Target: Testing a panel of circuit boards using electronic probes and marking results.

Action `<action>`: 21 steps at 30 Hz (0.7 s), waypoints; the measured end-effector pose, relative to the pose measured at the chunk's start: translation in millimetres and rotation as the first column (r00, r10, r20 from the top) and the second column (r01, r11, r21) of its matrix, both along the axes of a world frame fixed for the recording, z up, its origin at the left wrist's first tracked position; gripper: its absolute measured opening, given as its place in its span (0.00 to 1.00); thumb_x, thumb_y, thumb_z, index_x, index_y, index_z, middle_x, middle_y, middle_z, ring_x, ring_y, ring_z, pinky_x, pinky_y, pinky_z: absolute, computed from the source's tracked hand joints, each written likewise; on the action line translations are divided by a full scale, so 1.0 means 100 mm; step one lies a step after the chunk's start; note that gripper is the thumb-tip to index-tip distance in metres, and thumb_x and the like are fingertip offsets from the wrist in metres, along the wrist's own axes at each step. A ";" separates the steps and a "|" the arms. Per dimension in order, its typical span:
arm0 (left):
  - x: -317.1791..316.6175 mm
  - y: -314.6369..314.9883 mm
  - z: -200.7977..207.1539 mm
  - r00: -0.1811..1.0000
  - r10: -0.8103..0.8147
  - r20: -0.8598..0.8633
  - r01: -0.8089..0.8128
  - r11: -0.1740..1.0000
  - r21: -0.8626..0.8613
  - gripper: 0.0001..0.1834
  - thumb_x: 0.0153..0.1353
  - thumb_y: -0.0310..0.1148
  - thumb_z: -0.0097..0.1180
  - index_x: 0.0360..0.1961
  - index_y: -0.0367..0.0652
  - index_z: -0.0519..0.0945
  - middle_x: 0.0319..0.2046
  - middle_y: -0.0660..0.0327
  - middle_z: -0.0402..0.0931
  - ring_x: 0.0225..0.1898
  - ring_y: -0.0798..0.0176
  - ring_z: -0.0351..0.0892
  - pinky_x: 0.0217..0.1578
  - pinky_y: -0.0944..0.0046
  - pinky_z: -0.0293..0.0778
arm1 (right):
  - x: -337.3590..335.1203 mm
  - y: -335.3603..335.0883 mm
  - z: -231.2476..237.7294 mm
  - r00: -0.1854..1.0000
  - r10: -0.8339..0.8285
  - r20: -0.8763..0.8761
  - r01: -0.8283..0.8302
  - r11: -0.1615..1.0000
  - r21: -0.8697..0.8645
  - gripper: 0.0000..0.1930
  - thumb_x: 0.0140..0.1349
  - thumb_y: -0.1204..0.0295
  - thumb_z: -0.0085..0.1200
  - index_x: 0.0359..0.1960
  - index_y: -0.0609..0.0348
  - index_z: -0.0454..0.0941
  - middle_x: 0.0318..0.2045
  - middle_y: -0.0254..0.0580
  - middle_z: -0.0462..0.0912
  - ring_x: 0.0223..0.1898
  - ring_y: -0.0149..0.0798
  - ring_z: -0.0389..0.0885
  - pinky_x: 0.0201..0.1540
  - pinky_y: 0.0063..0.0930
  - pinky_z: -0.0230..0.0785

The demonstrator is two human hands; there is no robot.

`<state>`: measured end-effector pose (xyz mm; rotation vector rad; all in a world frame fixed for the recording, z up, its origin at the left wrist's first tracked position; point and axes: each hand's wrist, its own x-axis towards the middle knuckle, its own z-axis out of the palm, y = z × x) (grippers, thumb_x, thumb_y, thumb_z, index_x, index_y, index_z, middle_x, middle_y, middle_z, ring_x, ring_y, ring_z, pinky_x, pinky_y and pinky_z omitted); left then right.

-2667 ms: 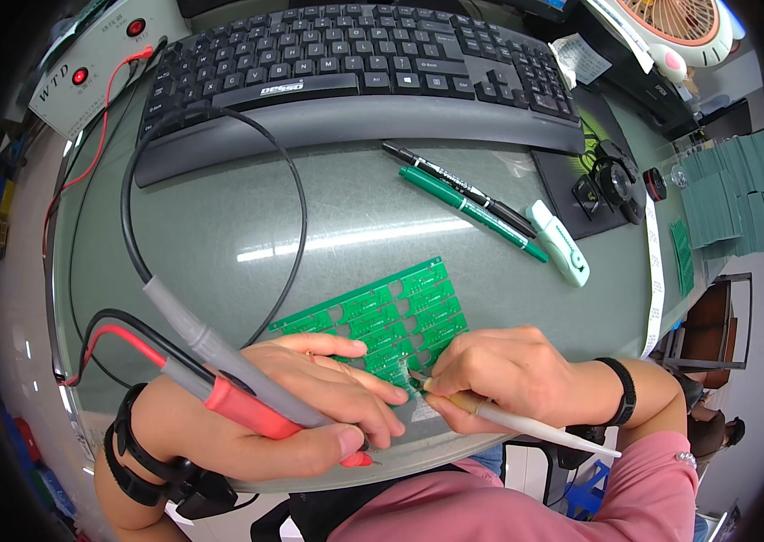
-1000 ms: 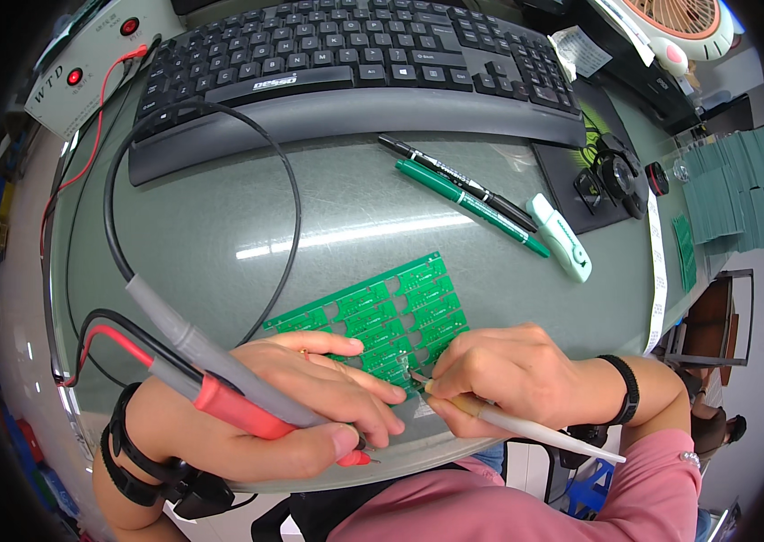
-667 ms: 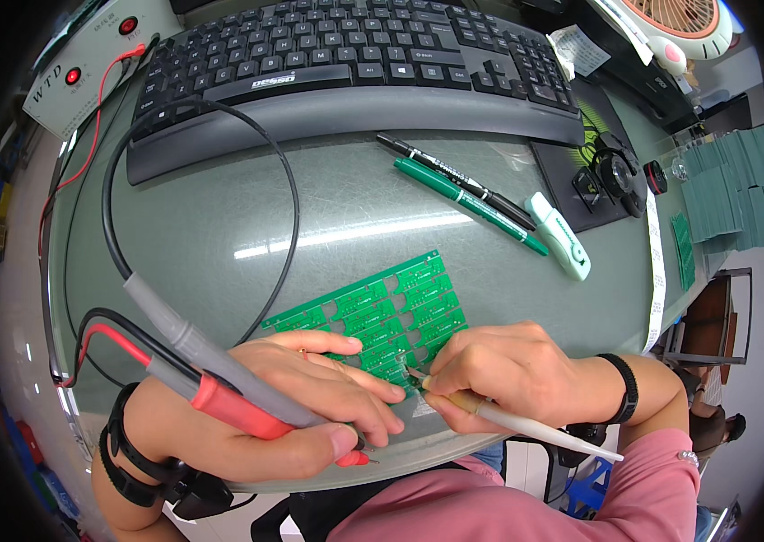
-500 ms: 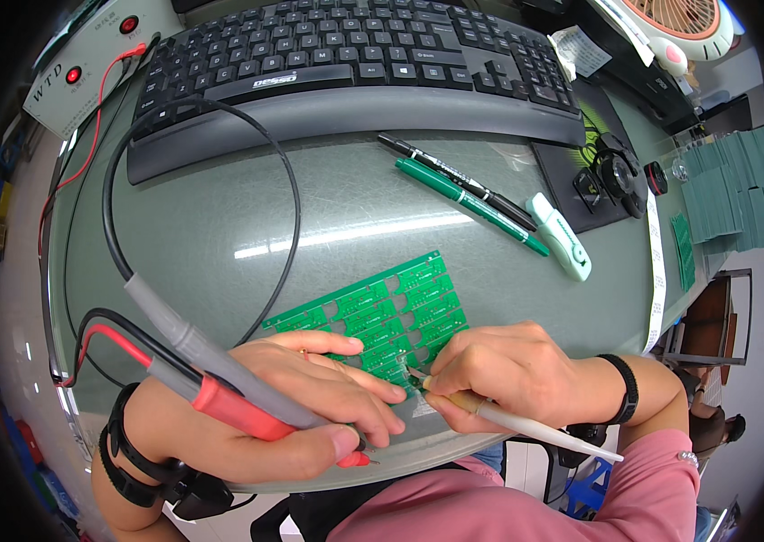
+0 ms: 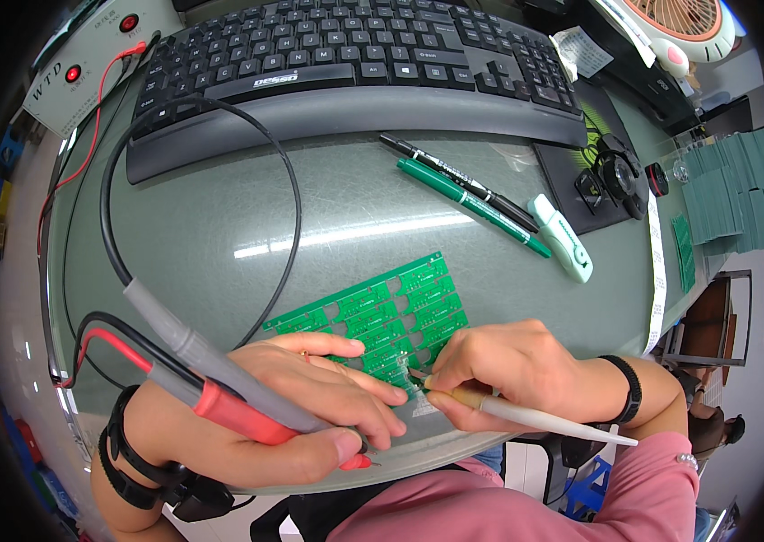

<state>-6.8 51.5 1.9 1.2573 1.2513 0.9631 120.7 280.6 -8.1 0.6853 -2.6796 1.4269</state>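
A green printed circuit board panel (image 5: pixel 366 316) with rows of small repeated boards lies on the table in front of me, its near part hidden by my hands. My left hand (image 5: pixel 296 384) is closed around a red test probe (image 5: pixel 242 413) and a grey test probe (image 5: pixel 185 341), while its fingers lie over the board's near left part. In my right hand (image 5: pixel 513 366), a slim white-handled tool (image 5: pixel 567 424) with a cream grip is pinched. Its thin dark tip meets the board close to the left fingertips; the tip's exact kind is too small to tell.
A black keyboard (image 5: pixel 355 113) spans the far side, beside a white power box (image 5: pixel 97 59) feeding the probe leads. Right of centre lie a black marker (image 5: pixel 459 181), a green marker (image 5: pixel 472 206) and a pale green highlighter (image 5: pixel 561 239). Stacked green boards (image 5: pixel 739 190) stand far right.
The white handle's rear end has swung slightly right and upward, and my right hand has turned a little with it. My left hand stays in place on the board.
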 end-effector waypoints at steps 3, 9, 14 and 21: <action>0.00 0.01 0.01 1.000 -0.004 -0.010 0.004 1.000 -0.006 0.20 0.63 0.39 0.40 0.49 0.45 0.79 0.53 0.60 0.78 0.63 0.56 0.68 0.66 0.47 0.43 | 0.00 0.01 -0.01 1.000 0.010 0.007 -0.010 1.000 0.007 0.11 0.50 0.79 0.61 0.27 0.59 0.68 0.21 0.40 0.71 0.21 0.42 0.75 0.21 0.33 0.66; 0.00 0.00 0.01 1.000 0.002 -0.010 -0.003 1.000 -0.012 0.19 0.63 0.38 0.41 0.48 0.45 0.80 0.52 0.61 0.78 0.63 0.57 0.68 0.66 0.48 0.43 | 0.03 0.02 -0.02 0.999 0.043 -0.005 -0.043 0.998 0.055 0.11 0.48 0.79 0.59 0.28 0.58 0.67 0.22 0.39 0.70 0.22 0.41 0.74 0.22 0.32 0.66; 0.01 0.00 0.02 1.000 0.016 -0.011 -0.016 1.000 -0.013 0.19 0.62 0.37 0.41 0.47 0.45 0.80 0.52 0.62 0.79 0.63 0.58 0.68 0.66 0.50 0.44 | 0.04 0.04 -0.01 0.997 0.072 -0.022 -0.070 0.993 0.095 0.10 0.46 0.78 0.55 0.27 0.57 0.66 0.23 0.37 0.68 0.23 0.38 0.73 0.21 0.31 0.66; 0.01 0.01 0.03 1.000 0.023 -0.017 -0.023 1.000 -0.011 0.19 0.62 0.38 0.41 0.47 0.45 0.81 0.52 0.62 0.79 0.63 0.58 0.69 0.66 0.50 0.45 | 0.05 0.05 0.00 0.996 0.082 -0.028 -0.077 0.988 0.131 0.08 0.48 0.77 0.54 0.28 0.57 0.67 0.24 0.36 0.67 0.24 0.38 0.73 0.22 0.30 0.67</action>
